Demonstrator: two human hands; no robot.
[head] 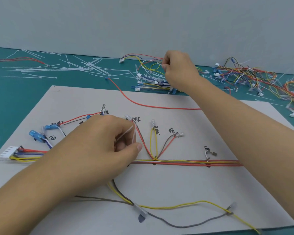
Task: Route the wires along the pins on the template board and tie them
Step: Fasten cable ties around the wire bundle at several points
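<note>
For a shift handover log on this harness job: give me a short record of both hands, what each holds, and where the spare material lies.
left hand: on the template board, pinches a white cable tie beside the wire bundle
right hand: beyond the board, fingers curled on wires of the harness pile
loose ties: scattered on the green mat, far left
white connector: at the board's left edge

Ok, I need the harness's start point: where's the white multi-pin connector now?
In the head view, the white connector lies at the template board's left edge, left of the left hand and just nearer the camera than the blue terminals.
</note>
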